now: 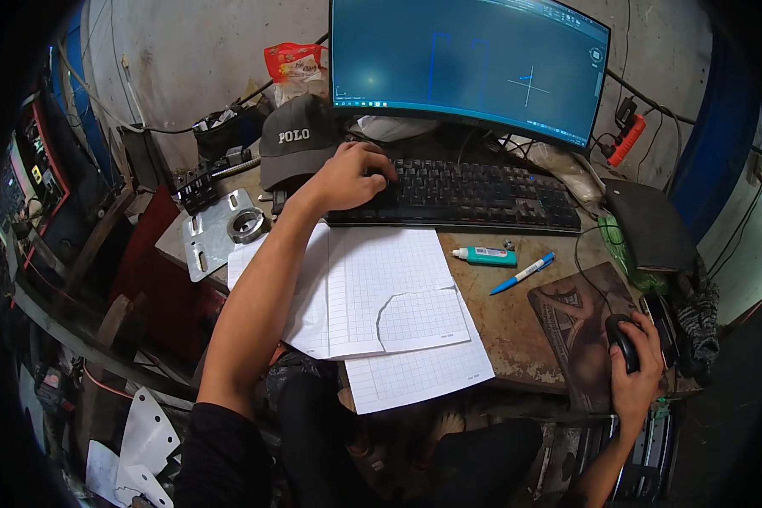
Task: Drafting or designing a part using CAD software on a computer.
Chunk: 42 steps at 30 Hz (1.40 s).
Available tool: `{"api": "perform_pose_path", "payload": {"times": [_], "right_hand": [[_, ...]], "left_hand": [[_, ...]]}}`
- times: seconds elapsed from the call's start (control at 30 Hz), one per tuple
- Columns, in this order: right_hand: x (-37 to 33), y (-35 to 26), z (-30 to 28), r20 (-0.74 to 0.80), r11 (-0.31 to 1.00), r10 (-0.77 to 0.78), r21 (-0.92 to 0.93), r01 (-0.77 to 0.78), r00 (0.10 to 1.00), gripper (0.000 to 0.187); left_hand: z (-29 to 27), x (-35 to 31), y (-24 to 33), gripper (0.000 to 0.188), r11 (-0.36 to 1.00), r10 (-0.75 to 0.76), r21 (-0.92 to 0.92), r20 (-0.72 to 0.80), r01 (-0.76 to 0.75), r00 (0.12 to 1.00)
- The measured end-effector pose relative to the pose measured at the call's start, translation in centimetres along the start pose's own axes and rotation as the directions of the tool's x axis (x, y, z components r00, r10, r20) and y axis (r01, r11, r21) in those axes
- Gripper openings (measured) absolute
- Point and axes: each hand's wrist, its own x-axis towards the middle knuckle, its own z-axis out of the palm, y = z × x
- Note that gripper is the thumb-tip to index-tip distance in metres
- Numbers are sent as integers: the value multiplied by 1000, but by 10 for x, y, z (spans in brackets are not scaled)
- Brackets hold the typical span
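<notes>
My left hand (353,175) rests at the left end of a black keyboard (474,193), fingers bent over the keys and holding nothing; thumb and forefinger stand apart. Around a black computer mouse (625,345) my right hand (639,368) is closed, palm down on a dark picture mouse pad (577,326). Behind the keyboard stands a curved monitor (470,72) with a dark drawing screen, thin blue lines and a white crosshair. Gridded paper sheets (389,262), one torn along a curved edge, lie below the keyboard, partly under my left forearm.
A green-and-white tube (485,256) and a blue-and-white pen (522,273) lie right of the paper. Left are a dark cap (299,140), a tape roll (246,225) and a slotted metal plate (210,241). A black folder-like object (649,224) sits at the right.
</notes>
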Motion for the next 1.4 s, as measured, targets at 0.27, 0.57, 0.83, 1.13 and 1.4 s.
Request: {"api": "perform_pose_path", "payload": {"times": [0.27, 0.57, 0.83, 1.13, 1.4], "right_hand": [[1, -2, 2, 3, 1000, 5, 5, -5, 1000, 38], [1, -7, 1, -15, 1000, -17, -3, 17, 1000, 36], [1, -5, 2, -40, 1000, -20, 22, 21, 999, 37], [2, -6, 3, -38, 1000, -23, 4, 23, 999, 36], [2, -8, 2, -28, 1000, -11, 5, 11, 1000, 36]], "left_hand": [[22, 5, 10, 46, 972, 127, 206, -72, -110, 989], [43, 12, 52, 79, 932, 166, 309, 97, -188, 981], [52, 10, 46, 75, 843, 249, 510, -84, -173, 965], [43, 7, 46, 85, 886, 180, 447, -86, -124, 980], [37, 8, 47, 76, 922, 211, 356, -129, -153, 969]]}}
